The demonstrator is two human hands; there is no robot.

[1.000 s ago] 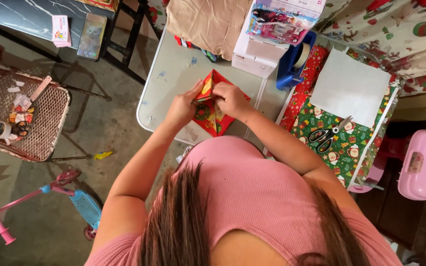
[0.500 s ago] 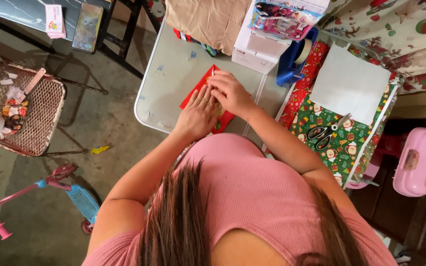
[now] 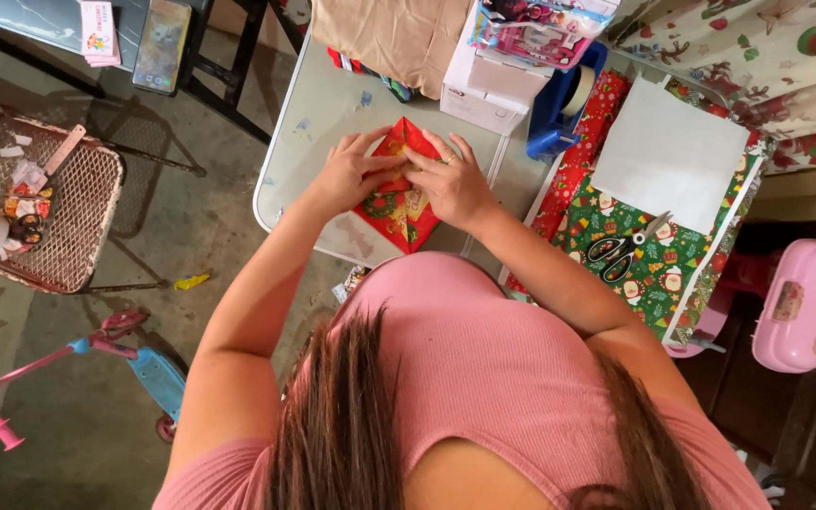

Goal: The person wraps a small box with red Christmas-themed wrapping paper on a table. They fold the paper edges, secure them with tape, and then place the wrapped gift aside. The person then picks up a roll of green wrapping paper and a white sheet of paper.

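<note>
Parcel: small flat packet in red festive wrapping paper (image 3: 399,203) lay on the pale folding table (image 3: 314,132), near edge of the top, corner pointing toward the person.
Left hand: left hand (image 3: 349,175) rested on the packet's left side, fingers spread and pressing flat, gripping nothing.
Right hand: right hand (image 3: 457,184) covered the right side, ringed fingers bent, tips pinching a paper flap down at the top middle.
Surroundings: white carton (image 3: 488,90) and brown paper bag (image 3: 394,33) at the far side; scissors (image 3: 623,247) on a green patterned sheet (image 3: 654,255) to the right, well apart from both hands; blue tape dispenser (image 3: 559,109) just beyond the carton.
Doing it well (judgement): the fold would likely hold best if the left palm kept the packet from sliding while the right fingertips ran a firm crease along the flap before anything was let go.
Change from half a second earlier: the packet then lay more hidden under both hands; at this moment more of its red face and far corner showed, and the view sat closer over the table.
</note>
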